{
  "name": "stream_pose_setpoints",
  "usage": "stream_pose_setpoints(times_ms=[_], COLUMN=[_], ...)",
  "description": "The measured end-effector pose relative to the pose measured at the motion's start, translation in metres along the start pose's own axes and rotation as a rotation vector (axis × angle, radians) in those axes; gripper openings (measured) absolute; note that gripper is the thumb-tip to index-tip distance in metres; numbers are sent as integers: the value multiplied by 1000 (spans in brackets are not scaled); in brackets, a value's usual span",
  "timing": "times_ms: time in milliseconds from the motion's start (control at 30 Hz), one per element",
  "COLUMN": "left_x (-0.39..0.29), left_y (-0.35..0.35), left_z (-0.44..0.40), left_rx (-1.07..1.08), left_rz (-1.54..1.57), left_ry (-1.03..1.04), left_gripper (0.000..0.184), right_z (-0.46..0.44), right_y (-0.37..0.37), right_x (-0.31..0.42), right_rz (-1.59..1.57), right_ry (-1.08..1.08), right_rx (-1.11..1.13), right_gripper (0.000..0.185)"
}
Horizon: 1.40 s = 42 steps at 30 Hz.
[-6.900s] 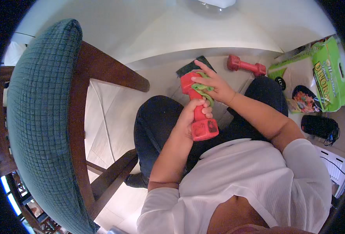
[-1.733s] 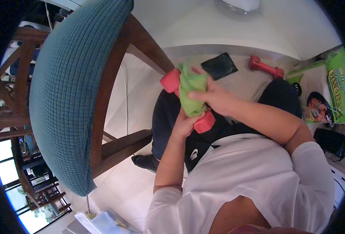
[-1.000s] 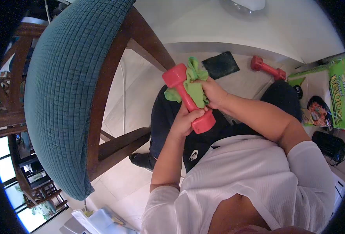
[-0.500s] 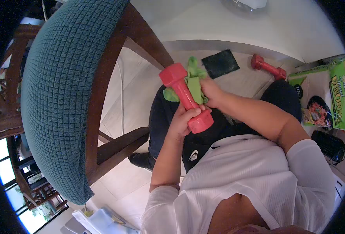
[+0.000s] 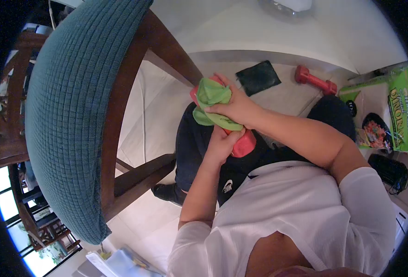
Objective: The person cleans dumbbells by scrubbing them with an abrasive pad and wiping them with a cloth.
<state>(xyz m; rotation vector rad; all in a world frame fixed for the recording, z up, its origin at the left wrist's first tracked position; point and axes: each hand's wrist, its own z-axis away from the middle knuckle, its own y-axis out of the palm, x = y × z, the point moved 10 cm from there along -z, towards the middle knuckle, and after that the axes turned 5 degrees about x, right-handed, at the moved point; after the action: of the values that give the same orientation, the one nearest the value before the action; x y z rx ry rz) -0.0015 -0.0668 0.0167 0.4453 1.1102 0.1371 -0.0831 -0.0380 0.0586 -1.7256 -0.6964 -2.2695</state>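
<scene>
A red dumbbell [image 5: 244, 144] is held tilted over my lap. My left hand [image 5: 221, 145] closes around its handle near the lower head. A green cloth [image 5: 212, 93] covers much of the handle and part of the upper head. My right hand [image 5: 235, 107] grips this cloth and presses it over the dumbbell, its thumb lying across the fabric. The dumbbell's upper head is mostly hidden beneath the cloth and fingers.
A chair with a teal cushion [image 5: 77, 115] stands close on the left. On the floor ahead lie a dark square pad [image 5: 258, 77] and a second red dumbbell [image 5: 315, 81]. To the right are a green printed package [image 5: 400, 111] and a black object [image 5: 388, 173].
My right hand has moved from beside the dumbbell to over its upper part, bringing the green cloth across the handle. My left hand still holds the lower end.
</scene>
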Motion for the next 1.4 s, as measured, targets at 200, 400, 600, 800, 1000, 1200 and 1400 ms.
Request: stream_pose_setpoints(times_ms=[200,400,600,800,1000,1200,1400], left_x=[-9,-12,-8,2,-1,-9,-9], left_y=[8,12,2,1,1,5,23], left_z=[2,7,7,8,9,11,11], left_rx=[8,58,31,87,73,52,269], left_rz=[-156,-14,13,88,116,86,-206], left_ry=[56,52,80,11,29,45,106], left_gripper=[55,67,64,66,65,60,45], right_z=[13,19,14,14,14,17,16], right_y=[-8,-9,-4,-5,-9,1,-5], right_x=[-10,-14,-22,-30,-39,-47,-73], right_rz=[-367,-515,-568,-618,-642,-955,-1133], right_ry=[8,86,98,129,156,152,269], right_rx=[117,152,158,110,67,237,172], right_gripper=[67,38,38,32,32,20,23])
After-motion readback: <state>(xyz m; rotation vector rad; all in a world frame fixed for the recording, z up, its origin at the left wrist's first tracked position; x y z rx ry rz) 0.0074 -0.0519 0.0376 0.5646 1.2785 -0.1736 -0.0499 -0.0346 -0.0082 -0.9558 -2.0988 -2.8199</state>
